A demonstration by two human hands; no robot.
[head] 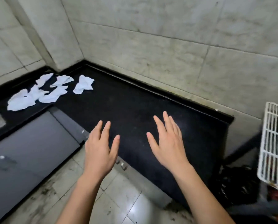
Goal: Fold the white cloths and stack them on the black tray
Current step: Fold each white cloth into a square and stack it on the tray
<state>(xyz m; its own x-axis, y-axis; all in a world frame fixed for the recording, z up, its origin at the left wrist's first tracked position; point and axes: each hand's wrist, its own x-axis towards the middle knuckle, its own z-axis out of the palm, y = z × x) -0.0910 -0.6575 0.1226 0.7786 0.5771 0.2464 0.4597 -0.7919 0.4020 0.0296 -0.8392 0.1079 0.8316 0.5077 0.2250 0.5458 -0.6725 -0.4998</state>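
The crumpled white cloths [43, 92] lie in the far-left corner of the worktop [135, 102], well beyond both hands. The left hand [99, 149] is nearer them than the right hand [169, 146]; all fingers [106, 129] are spread flat, holding nothing.

Several white cloths [22, 101] lie crumpled and unfolded at the far left end of the black surface [127, 102], close to the wall corner. Most overlap or touch in a loose heap. A single cloth [83, 84] lies just right of them, apart.
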